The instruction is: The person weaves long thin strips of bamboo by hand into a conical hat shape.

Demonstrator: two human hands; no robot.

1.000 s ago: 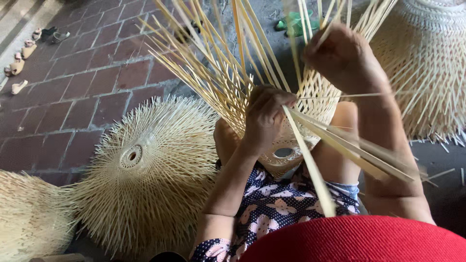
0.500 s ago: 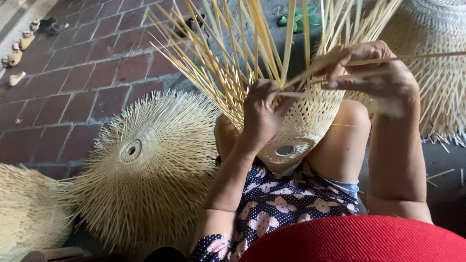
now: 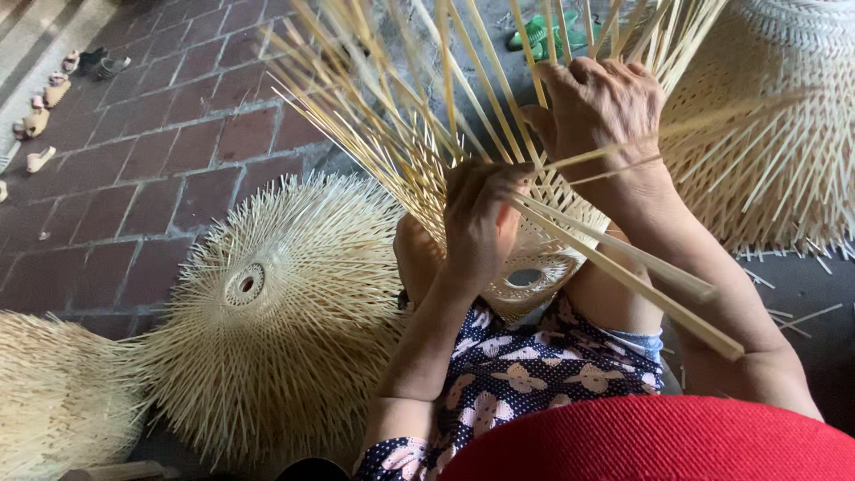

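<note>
A half-woven bamboo basket (image 3: 543, 258) rests between my knees, its ring-shaped base toward me and long loose strips (image 3: 401, 116) fanning upward. My left hand (image 3: 481, 223) presses on the woven wall and pinches strips there. My right hand (image 3: 597, 107) is higher, closed around upright strips at the basket's right side. A few flat strips (image 3: 641, 276) run from my left hand down to the right across my right forearm.
A finished round bamboo piece (image 3: 267, 312) with a small centre ring lies on the brick floor at my left, another (image 3: 44, 401) at the far left. A larger woven piece (image 3: 775, 134) stands at the right. Green sandals (image 3: 543, 34) and other shoes (image 3: 53, 89) lie farther off.
My right hand has come in from the upper right to the standing strips close to my left hand. The loose strips it carried now trail down over my right forearm.
</note>
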